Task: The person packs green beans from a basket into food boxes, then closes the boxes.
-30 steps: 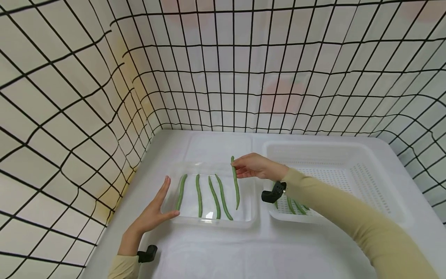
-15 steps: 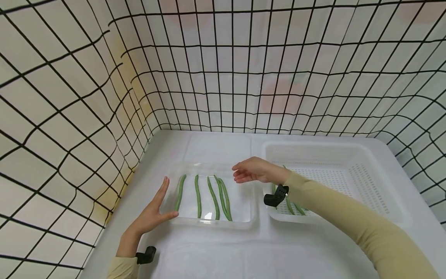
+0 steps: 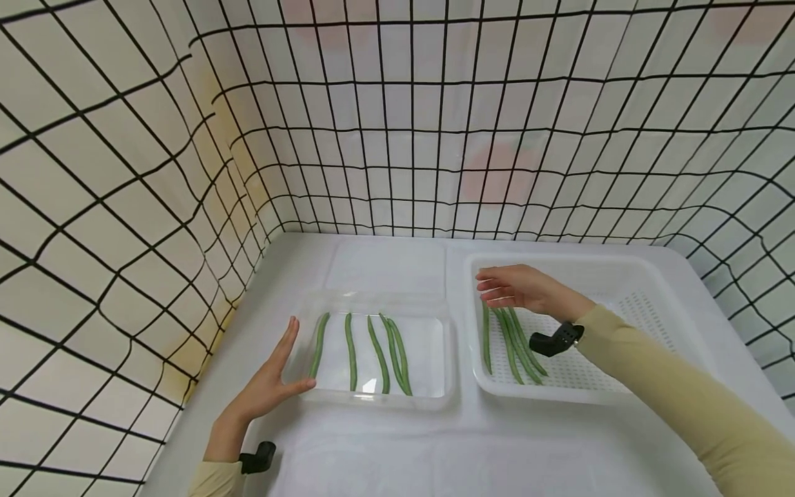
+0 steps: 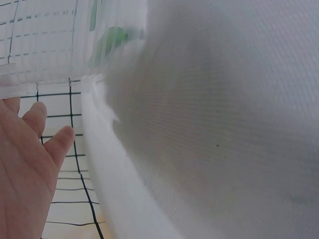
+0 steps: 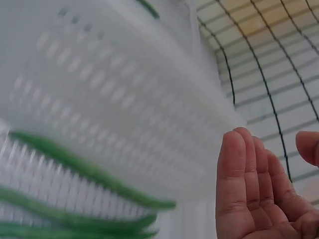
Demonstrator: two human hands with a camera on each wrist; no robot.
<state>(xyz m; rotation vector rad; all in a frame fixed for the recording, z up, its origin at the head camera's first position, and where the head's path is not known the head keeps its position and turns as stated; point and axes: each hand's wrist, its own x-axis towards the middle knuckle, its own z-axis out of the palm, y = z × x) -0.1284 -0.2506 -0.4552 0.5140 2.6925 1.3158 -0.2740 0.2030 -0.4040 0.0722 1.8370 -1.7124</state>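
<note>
Several green beans (image 3: pixel 350 352) lie lengthwise in a clear plastic tray (image 3: pixel 428 399), two of them touching at its right side. My left hand (image 3: pixel 266 386) rests against the tray's left edge with fingers straight and thumb spread. Over the left part of a white perforated basket (image 3: pixel 584 393) hovers my right hand (image 3: pixel 522 286), fingers extended and nothing between them. Below it in the basket lie several more green beans (image 3: pixel 512 345), their upper ends partly hidden by the hand. In the right wrist view the thumb stands apart from the fingers (image 5: pixel 234 174), with beans (image 5: pixel 94 174) at lower left.
Black wire mesh (image 3: pixel 428 131) backed by white cloth walls in the back and sides. A white cloth (image 3: pixel 397 449) covers the table. A black wrist camera sits on each arm, the right one (image 3: pixel 553 339) above the basket.
My right hand let go of a green bean, which now lies beside another at the tray's right. The hand then moved right, over the basket. My left hand stayed at the tray.
</note>
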